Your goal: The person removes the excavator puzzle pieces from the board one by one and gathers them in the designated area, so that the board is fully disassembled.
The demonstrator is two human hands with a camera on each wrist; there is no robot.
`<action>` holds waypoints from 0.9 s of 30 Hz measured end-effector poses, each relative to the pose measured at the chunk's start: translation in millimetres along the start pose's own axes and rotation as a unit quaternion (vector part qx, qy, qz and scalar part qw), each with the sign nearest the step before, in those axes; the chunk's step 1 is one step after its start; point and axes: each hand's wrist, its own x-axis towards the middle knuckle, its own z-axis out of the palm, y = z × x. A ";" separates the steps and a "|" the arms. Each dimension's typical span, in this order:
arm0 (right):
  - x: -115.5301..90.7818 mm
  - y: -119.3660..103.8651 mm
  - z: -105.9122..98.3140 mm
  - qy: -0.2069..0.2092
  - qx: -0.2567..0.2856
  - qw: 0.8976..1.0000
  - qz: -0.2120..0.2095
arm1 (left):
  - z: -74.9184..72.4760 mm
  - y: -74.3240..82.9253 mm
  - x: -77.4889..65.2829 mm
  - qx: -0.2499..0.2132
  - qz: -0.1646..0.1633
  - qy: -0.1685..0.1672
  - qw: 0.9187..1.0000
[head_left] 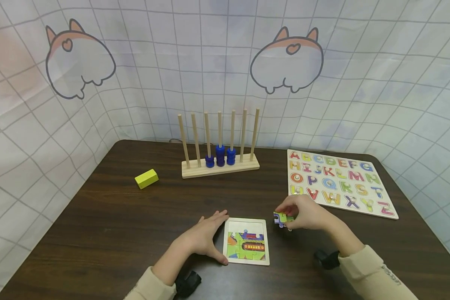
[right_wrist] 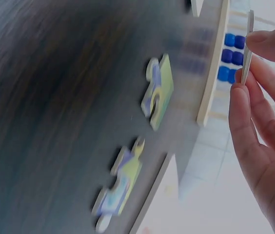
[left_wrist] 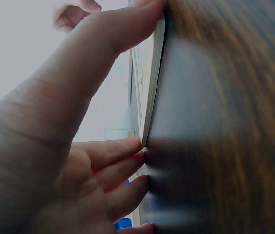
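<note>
A picture puzzle in a white-rimmed tray [head_left: 247, 262] lies on the table, its lower part filled with colourful pieces and bare backing at the top. Along its left edge my left hand [head_left: 206, 235] is spread, thumb at the near corner and fingertips at the far one; the left wrist view shows the thumb on the tray's rim [left_wrist: 153, 73]. Right of the tray, my right hand [head_left: 305, 213] pinches a thin puzzle piece [right_wrist: 247, 53], seen edge-on between thumb and fingertips. Two more pieces, one green and purple [right_wrist: 159, 92], the other multicoloured [right_wrist: 120, 183], lie on the table below that hand.
A wooden peg stand [head_left: 220, 168] with blue beads stands at the back. To the right lies an alphabet board [head_left: 339, 183], partly behind my right hand. A yellow block [head_left: 146, 178] sits at the left. Patterned cloth [head_left: 217, 62] hangs behind the table.
</note>
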 end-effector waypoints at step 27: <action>-57.5 31.7 -33.9 0.048 -0.037 0.997 0.056 | -0.5 -1.0 0.5 0.003 -0.001 -0.002 1.000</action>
